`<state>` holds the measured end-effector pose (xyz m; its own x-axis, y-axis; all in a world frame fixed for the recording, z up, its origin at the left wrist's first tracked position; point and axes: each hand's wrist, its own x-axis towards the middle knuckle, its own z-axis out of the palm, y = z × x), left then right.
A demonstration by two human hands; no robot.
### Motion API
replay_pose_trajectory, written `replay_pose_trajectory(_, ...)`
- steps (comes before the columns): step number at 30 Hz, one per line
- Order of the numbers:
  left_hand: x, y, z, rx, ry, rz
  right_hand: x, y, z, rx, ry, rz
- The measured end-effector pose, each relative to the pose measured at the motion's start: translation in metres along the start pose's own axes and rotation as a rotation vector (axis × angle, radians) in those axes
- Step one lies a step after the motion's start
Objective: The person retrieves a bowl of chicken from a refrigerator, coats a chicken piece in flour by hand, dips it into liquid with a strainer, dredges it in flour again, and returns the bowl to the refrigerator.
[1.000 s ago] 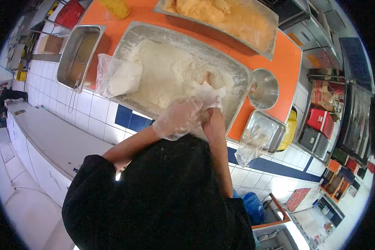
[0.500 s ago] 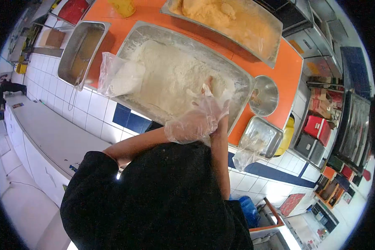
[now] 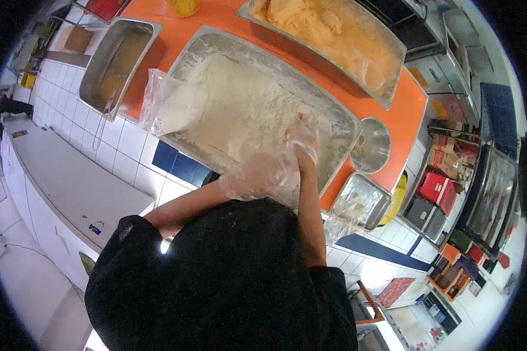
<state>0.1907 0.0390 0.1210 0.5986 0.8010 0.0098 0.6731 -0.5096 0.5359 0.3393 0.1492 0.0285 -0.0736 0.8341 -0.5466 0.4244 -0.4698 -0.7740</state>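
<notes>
A large metal tray of flour (image 3: 234,108) lies in front of me, its powder heaped and uneven. Over its right part, my right hand (image 3: 304,139) wears a clear plastic glove, its fingers curled closed. Whatever lies in those fingers, if anything, is too small to make out. My left hand (image 3: 256,177), also in a loose clear glove, is close to the tray's near rim beside the right wrist. Motion smears its fingers. A clear plastic bag of white powder (image 3: 178,108) rests over the tray's left side.
A metal pan of orange-yellow crumbs (image 3: 328,35) sits behind the flour. To the left is a deep pan of brownish liquid (image 3: 120,67) with a wire-handled tool (image 3: 106,111). At right stand a steel bowl (image 3: 370,145) and a small tray (image 3: 363,199) with crumpled plastic. A white counter (image 3: 70,181) runs along the left.
My hands were together, the left at the right wrist and glove. Now the left has drawn away leftward, and my right fingers have curled in. The view has shifted slightly.
</notes>
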Motion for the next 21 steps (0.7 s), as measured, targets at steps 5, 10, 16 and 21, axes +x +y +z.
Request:
replay_pose_trajectory(5, -0.036, -0.028, -0.003, -0.051, 0.360, -0.230, 0.030, -0.018, 0.014, -0.666, 0.303, 0.002)
replay_pose_trajectory(10, -0.062, -0.037, -0.020, -0.109, 0.360, -0.442, -0.036, -0.057, -0.002, -0.635, 0.314, -0.319)
replay_pose_trajectory(16, -0.046, -0.031, -0.025, -0.087, 0.286, -0.562, -0.158, -0.155, -0.054, -0.573, 0.376, -1.172)
replay_pose_trajectory(21, -0.044, -0.028, -0.014, -0.036, 0.233, -0.684, -0.237, -0.196, -0.091, -0.258, 0.041, -0.986)
